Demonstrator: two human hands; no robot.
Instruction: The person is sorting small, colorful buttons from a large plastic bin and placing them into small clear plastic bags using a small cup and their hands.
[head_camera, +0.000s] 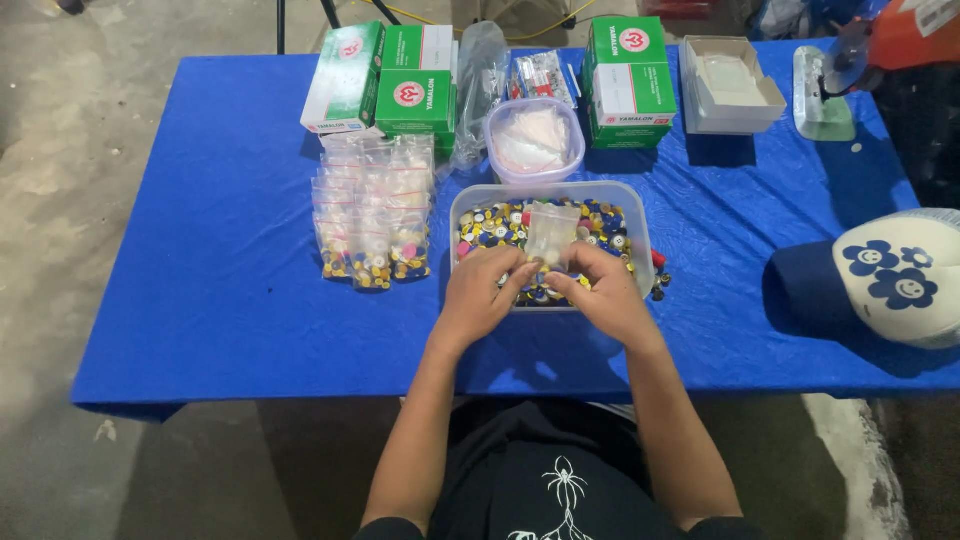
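Note:
My left hand and my right hand together pinch the lower edge of a small clear plastic bag. The bag stands upright over a clear plastic tub filled with several small buttons in blue, yellow, white and other colours. Both hands rest at the tub's near rim. What the bag contains I cannot tell.
Rows of filled small bags lie left of the tub on the blue table. Behind are a round tub of empty bags, green boxes, an open white box and a flower-print cap at right.

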